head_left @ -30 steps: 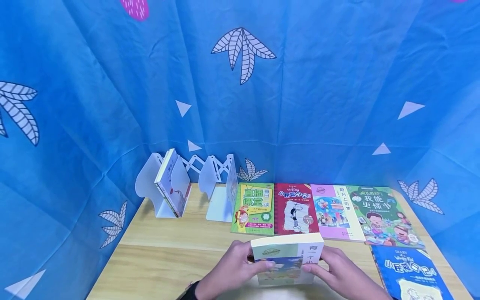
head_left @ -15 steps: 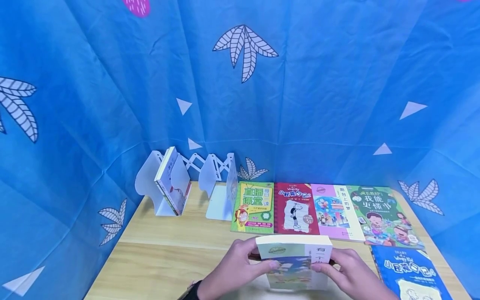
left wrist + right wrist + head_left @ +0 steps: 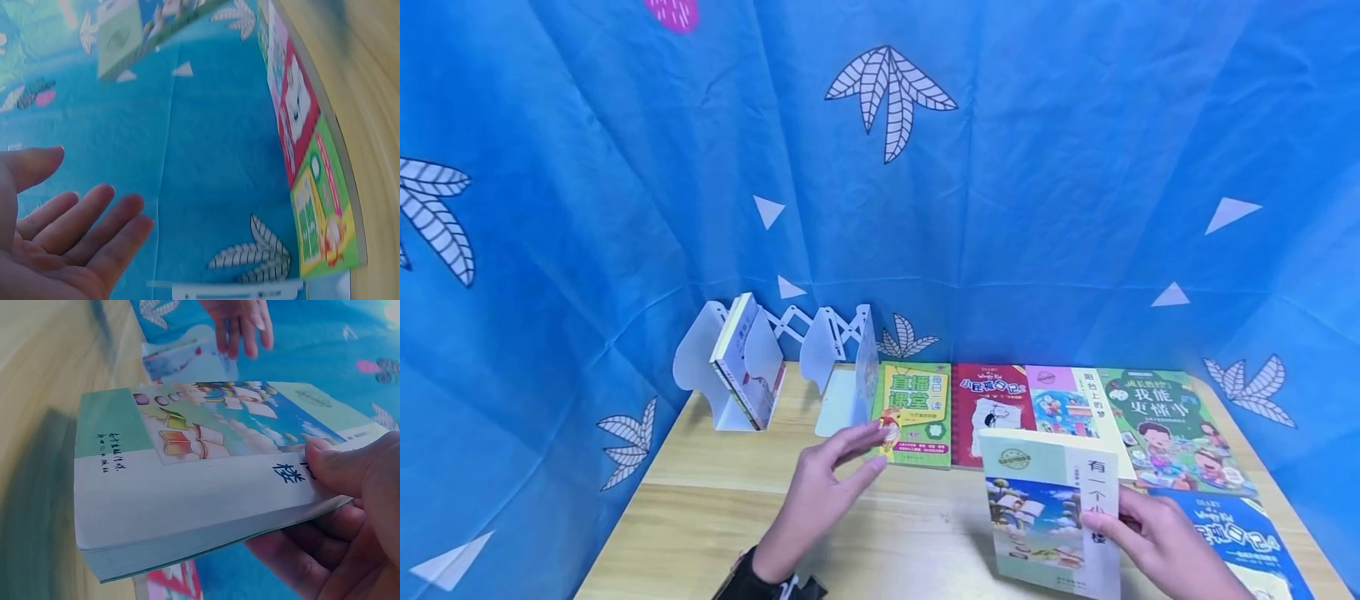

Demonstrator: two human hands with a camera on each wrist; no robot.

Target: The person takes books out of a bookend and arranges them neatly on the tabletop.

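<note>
My right hand (image 3: 1165,533) grips a thick paperback book (image 3: 1037,517) by its right edge, thumb on the front cover and fingers behind it. The cover is pale green and white with a blue picture, and the book stands upright above the table's front part. In the right wrist view the same book (image 3: 200,437) fills the middle, with its lower edge toward the left. My left hand (image 3: 823,492) is apart from the book, fingers and thumb spread, holding nothing. It hovers in front of the green-and-yellow book (image 3: 917,417). The left wrist view shows the left hand (image 3: 75,237) with its palm bare.
At the back left a white expandable bookend rack (image 3: 696,354) holds a few leaning books (image 3: 745,358). Right of it lie a red book (image 3: 977,417), a pink-and-cream book (image 3: 1067,408), a green book (image 3: 1180,425) and a blue book (image 3: 1240,533). Blue cloth (image 3: 1037,208) hangs behind.
My left hand has let go of the thick book and moved left. The right hand has carried the book to the right, and its front cover now shows more fully.
</note>
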